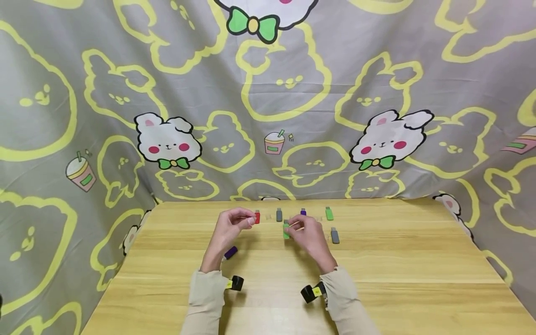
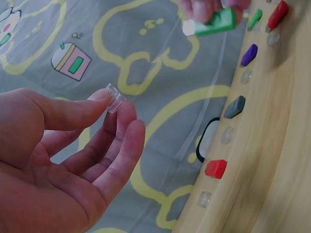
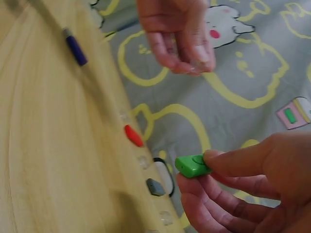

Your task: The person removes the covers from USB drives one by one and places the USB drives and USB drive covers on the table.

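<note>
My left hand [image 1: 247, 220] is raised above the wooden table [image 1: 377, 279] and pinches a small clear cap [image 2: 115, 98] between thumb and fingertips. My right hand [image 1: 294, 229] pinches a green USB stick [image 3: 193, 165] by one end, its other end pointing toward the left hand. The two hands are a short gap apart. Along the table's far edge lie a red stick [image 1: 257, 217], a grey stick [image 1: 278, 214], a purple stick [image 1: 303, 212] and another green stick [image 1: 329, 213].
A second grey stick [image 1: 335, 235] lies right of my right hand, and a second purple stick [image 1: 231, 252] lies by my left wrist. Clear caps [image 2: 227, 135] sit beside the sticks at the far edge. A grey cartoon-print cloth [image 1: 268, 116] hangs behind the table.
</note>
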A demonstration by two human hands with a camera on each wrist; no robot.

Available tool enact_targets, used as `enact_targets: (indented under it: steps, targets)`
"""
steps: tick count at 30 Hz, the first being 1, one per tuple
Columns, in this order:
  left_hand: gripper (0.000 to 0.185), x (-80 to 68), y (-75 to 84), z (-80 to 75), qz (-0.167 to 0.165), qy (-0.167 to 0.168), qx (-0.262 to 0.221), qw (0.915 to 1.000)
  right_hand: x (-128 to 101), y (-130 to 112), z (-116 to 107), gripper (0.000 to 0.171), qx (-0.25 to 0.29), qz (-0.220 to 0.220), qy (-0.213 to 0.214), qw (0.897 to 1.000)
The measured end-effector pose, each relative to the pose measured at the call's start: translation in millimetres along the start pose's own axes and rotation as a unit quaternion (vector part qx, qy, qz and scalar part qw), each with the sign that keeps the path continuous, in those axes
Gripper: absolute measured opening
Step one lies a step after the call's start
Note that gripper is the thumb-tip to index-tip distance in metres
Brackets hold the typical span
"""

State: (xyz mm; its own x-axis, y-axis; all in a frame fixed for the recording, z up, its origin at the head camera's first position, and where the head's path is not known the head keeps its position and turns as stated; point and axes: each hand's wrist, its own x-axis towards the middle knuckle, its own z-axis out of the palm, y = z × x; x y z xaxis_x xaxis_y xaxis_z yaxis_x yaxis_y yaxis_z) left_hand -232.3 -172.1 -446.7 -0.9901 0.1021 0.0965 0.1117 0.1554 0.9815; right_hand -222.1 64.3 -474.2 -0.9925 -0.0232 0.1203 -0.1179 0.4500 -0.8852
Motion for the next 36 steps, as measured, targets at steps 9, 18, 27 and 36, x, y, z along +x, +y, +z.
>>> enact_targets:
  steps: [9, 18, 27, 36]
  targets:
    - [0.010, -1.0, -2.5, -2.3, -0.008, -0.001, 0.011, 0.9999, 4, 3, 22, 0.013, -0.087, 0.003, -0.001, 0.996]
    - [0.010, 0.6, -8.5, -0.6, 0.008, -0.023, 0.022, 0.9995, 4, 9, 37, 0.013, -0.144, -0.002, 0.016, 0.990]
    - [0.009, 2.0, -11.4, 0.3, -0.002, -0.029, 0.030, 0.9991, 0, 8, 40, 0.023, -0.198, -0.023, 0.021, 0.980]
    - [0.013, 3.3, -17.4, 7.8, -0.007, -0.036, 0.047, 0.9982, -2, 4, 33, 0.018, -0.175, -0.028, 0.036, 0.984]
